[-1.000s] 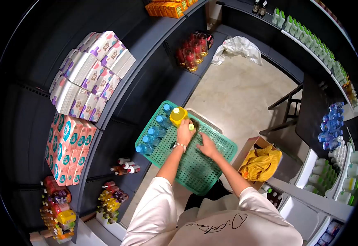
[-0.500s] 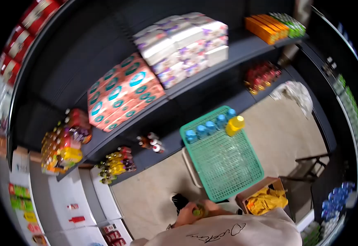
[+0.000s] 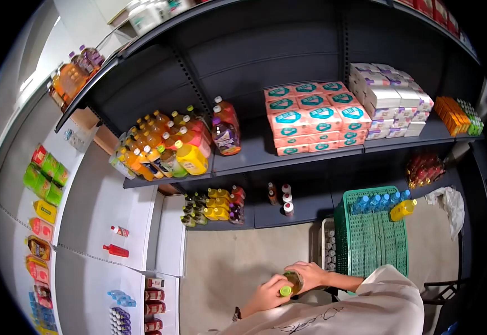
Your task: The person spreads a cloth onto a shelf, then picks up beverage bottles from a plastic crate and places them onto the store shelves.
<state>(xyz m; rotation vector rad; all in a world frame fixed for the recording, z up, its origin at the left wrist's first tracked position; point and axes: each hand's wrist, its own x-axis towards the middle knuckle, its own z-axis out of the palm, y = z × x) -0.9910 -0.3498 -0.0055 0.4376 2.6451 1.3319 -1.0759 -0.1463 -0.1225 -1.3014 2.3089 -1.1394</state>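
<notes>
Close to my shirt, both of my hands are closed around a bottle [image 3: 295, 282] with a green cap and yellowish-brown contents. It is tilted, its cap toward me. My left hand [image 3: 266, 295], with a dark band at the wrist, wraps the cap end. From the other side, my right hand [image 3: 310, 274] grips the body. To the right of my hands stands a green plastic basket [image 3: 371, 237]. Blue bottles [image 3: 378, 203] line its far side, and a yellow bottle [image 3: 402, 210] is by its far right corner.
A dark shelf ahead carries bottled drinks [image 3: 171, 145], pink tissue packs [image 3: 313, 117] and white tissue packs [image 3: 391, 100]. Smaller bottles [image 3: 213, 206] stand on the lower shelf. White shelving [image 3: 95, 206] runs along the left. A crate of bottles [image 3: 329, 245] sits beside the basket; white cloth [image 3: 449, 206] lies right.
My view has swung left and levelled, so the basket now appears farther right and more left shelving shows. Both hands still hold the bottle, now seen more plainly in front of me.
</notes>
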